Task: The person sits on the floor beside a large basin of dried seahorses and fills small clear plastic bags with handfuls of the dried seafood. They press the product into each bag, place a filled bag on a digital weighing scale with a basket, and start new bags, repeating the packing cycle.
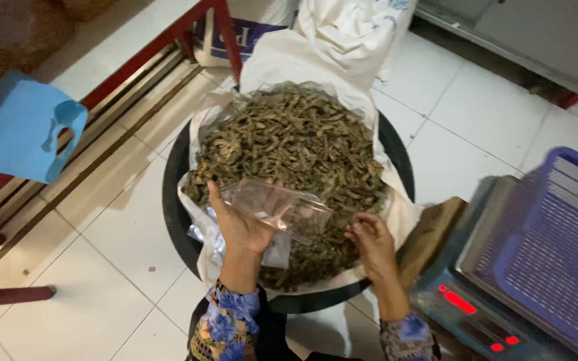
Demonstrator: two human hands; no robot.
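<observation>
a person's left hand [241, 224] grips a small clear plastic bag [282, 208] by its lower edge, palm up, holding it just above a heap of dried brownish-green strips [296, 150]. the right hand [371, 239], just to the right of the bag, is curled with fingertips pinched together over the near edge of the heap; whether it holds any strips cannot be told. the heap lies in a white sack liner [316, 63] spread open inside a round black basin [176, 200] that sits on the white tiled floor [102, 254] directly beyond both hands. more clear bags [212, 237] lie beneath the left hand at the basin's near rim. to the right of the right hand stands a digital scale [466, 311] with red lit digits, carrying a purple plastic basket [556, 247]. far to the left of the left hand, a blue plastic stool [15, 127] rests by a red metal frame [135, 63]. floral sleeves [225, 321] cover both forearms.
</observation>
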